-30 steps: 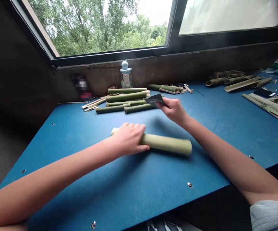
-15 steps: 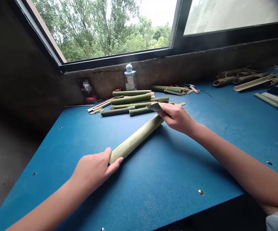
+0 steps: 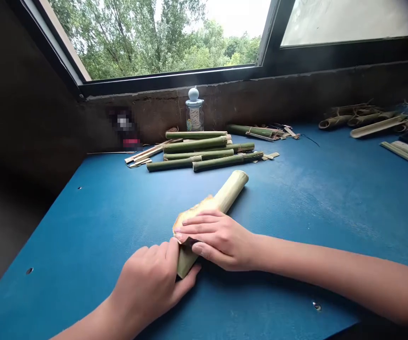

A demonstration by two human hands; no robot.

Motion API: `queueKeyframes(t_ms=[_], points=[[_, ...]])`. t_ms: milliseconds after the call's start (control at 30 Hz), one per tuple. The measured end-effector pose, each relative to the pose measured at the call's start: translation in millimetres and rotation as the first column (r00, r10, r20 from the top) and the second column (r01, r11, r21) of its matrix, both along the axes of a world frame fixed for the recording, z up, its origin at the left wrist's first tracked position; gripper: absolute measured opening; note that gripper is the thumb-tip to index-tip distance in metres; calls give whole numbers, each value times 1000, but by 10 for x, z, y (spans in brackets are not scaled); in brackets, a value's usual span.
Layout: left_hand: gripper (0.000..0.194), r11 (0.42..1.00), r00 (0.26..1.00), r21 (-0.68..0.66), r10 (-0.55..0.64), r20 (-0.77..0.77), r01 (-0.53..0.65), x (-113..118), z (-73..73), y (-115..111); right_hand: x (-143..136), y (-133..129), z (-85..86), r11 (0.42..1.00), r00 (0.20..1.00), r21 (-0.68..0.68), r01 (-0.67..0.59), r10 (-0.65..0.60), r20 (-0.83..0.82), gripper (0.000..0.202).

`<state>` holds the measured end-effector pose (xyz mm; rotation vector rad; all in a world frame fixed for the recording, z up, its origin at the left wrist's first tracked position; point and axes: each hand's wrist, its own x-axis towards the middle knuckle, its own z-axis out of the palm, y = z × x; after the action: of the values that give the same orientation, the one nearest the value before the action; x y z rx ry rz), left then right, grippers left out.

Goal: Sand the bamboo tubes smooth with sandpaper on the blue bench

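A pale green bamboo tube [image 3: 230,191] lies slantwise on the blue table, its far end pointing up and right. My left hand [image 3: 150,278] is wrapped round its near end, thumb along the right side. Across the tube's lower half my right hand [image 3: 221,238] presses a creased sheet [image 3: 193,212] that looks like sandpaper, yellowish on the side that shows at the left and dark at the fold beneath the thumb. The two hands meet near the sheet's lower edge. The tube's middle is hidden under the sheet and fingers.
Several green bamboo pieces [image 3: 211,144] lie in a pile beyond the tube, with thin strips [image 3: 147,153] at their left. Behind stands a jar with a light blue lid [image 3: 194,111]. More bamboo [image 3: 377,123] lies at the far right. A window is above the back wall.
My right hand has come down the tube with the sheet, from the far end to beside my left hand. The tube's near end has moved closer to me, and the tube is angled more steeply.
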<state>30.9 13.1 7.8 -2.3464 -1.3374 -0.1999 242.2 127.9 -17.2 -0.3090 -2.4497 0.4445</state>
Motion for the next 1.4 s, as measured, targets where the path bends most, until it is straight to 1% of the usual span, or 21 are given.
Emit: queueKeyframes(t_ms=[33, 67, 100, 167, 233, 267, 333, 400, 467, 500, 567, 633, 700, 767, 833, 900, 933, 1033, 1100, 1233, 1400], points=[[33, 1000, 1000, 25, 10, -8, -10, 0, -6, -7, 18, 37, -11, 999, 999, 27, -31, 31, 12, 38], [34, 999, 999, 28, 30, -19, -29, -7, -5, -7, 67, 132, -29, 999, 1000, 40, 15, -16, 12, 38], [35, 998, 998, 22, 51, -31, -51, -20, -1, 1, 133, 262, -50, 994, 995, 39, 101, -101, 6, 39], [39, 998, 996, -2, 70, -49, -71, -54, 9, 29, 252, 490, -81, 939, 939, -3, 345, -345, 1, 43], [41, 998, 997, -10, 61, -49, -62, -86, 1, 55, 251, 492, -78, 904, 905, -44, 425, -425, 2, 43], [41, 999, 998, -8, 50, -39, -51, -97, -13, 62, 190, 387, -64, 921, 923, -49, 386, -386, 6, 42], [39, 999, 1000, 17, 29, -10, -29, -112, -53, 59, 2, 63, -34, 982, 982, -25, 187, -186, 24, 40], [37, 999, 999, 32, 42, 9, -43, -121, -88, 47, -150, -181, -24, 1000, 998, 13, -7, 6, 70, 42], [39, 993, 994, -37, 108, -1, -108, -127, -88, 47, -141, -129, -40, 999, 995, 14, -37, 36, 96, 43], [41, 981, 987, -111, 157, -18, -158, -129, -72, 56, -69, 16, -54, 1000, 996, -2, 20, -20, 91, 42], [47, 929, 972, -285, 231, -51, -236, -129, -19, 88, 152, 428, -76, 973, 974, -58, 225, -222, 53, 40], [49, 869, 959, -409, 275, -69, -278, -127, 29, 124, 346, 759, -81, 894, 898, -94, 438, -440, -3, 43], [49, 847, 956, -452, 287, -55, -280, -129, 33, 145, 391, 800, -69, 862, 863, -98, 498, -503, -44, 45], [47, 874, 962, -413, 274, -15, -255, -138, -15, 141, 276, 569, -53, 922, 924, -87, 377, -381, -32, 40], [44, 930, 975, -309, 221, 32, -200, -154, -84, 119, 108, 289, -40, 988, 991, -81, 134, -132, 32, 37], [43, 972, 986, -182, 162, 44, -152, -167, -134, 89, 25, 198, -25, 999, 998, -55, 1, 3, 66, 39], [42, 984, 991, -127, 132, 38, -126, -169, -144, 76, 41, 254, -18, 998, 998, -47, 38, -35, 48, 40], [38, 999, 999, 21, 33, 27, -34, -154, -131, 52, 269, 664, -18, 936, 936, -54, 348, -350, -30, 53], [42, 996, 998, 78, -47, 30, 45, -134, -119, 44, 457, 917, -41, 903, 902, -65, 426, -429, -53, 56], [46, 986, 988, 73, -154, 7, 153, -105, -128, 20, 625, 1065, -93, 886, 885, -90, 455, -461, -67, 59], [48, 982, 991, 151, -99, -93, 112, -144, -141, 76, 559, 1025, -102, 887, 887, -105, 449, -457, -72, 60]])
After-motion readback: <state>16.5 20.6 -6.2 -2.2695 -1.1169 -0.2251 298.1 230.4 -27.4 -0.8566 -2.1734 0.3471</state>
